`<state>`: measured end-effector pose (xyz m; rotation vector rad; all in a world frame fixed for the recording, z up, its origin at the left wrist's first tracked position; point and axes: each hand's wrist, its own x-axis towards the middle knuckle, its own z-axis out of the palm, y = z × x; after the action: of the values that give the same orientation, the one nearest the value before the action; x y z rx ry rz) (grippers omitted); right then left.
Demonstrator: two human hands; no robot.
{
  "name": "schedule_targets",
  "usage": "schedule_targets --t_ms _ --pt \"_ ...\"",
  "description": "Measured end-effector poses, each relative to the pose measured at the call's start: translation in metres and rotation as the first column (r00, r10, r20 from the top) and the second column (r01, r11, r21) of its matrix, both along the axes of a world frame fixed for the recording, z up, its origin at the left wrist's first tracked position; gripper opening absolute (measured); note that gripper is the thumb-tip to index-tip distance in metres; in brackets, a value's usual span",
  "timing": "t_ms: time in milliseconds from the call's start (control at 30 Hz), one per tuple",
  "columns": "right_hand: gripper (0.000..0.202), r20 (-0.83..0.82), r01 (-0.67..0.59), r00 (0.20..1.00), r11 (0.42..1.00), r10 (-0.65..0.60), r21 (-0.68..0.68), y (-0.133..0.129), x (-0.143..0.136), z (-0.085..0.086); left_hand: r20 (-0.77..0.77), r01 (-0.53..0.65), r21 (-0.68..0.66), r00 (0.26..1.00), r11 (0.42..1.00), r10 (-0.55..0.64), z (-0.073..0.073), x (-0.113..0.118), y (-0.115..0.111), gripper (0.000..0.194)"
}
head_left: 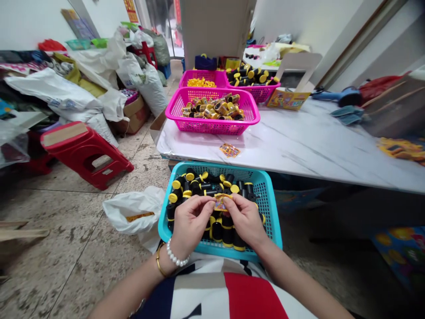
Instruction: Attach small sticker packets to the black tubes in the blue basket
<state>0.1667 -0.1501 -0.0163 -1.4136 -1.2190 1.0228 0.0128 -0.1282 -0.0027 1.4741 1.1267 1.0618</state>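
My left hand and my right hand pinch a small yellow printed sticker between thumbs and fingers. Both are above a blue plastic basket that rests at my lap. Inside it lie several black cylinders with yellow caps. Beyond the basket, a small pile of printed stickers lies on the white marbled table. Farther back on the table stands a pink basket with several wrapped yellow-and-black cylinders.
Behind it are another pink basket of capped black cylinders and one with small yellow parts. A white bag lies left of the blue basket. A red stool and sacks stand farther left.
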Motion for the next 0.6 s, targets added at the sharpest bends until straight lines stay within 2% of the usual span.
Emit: schedule_targets --t_ms 167,333,500,600 --pt "0.033 -0.075 -0.026 0.997 0.999 0.023 -0.031 0.0 -0.003 0.002 0.186 0.005 -0.203 0.982 0.979 0.034 -0.006 0.001 0.004 0.021" --pt "0.03 -0.062 -0.034 0.998 0.999 0.033 -0.023 0.0 -0.003 -0.006 0.341 0.095 -0.365 0.939 0.926 0.038 -0.004 0.0 0.003 0.024" --pt "0.026 -0.078 -0.069 0.994 0.998 0.07 0.011 0.0 -0.005 -0.006 0.348 0.114 -0.434 0.936 0.894 0.049 -0.009 -0.003 0.005 0.029" --pt "0.027 -0.083 -0.035 0.996 0.999 0.033 -0.022 0.0 -0.002 -0.003 0.298 0.11 -0.454 0.954 0.884 0.034 -0.014 -0.007 0.008 0.031"
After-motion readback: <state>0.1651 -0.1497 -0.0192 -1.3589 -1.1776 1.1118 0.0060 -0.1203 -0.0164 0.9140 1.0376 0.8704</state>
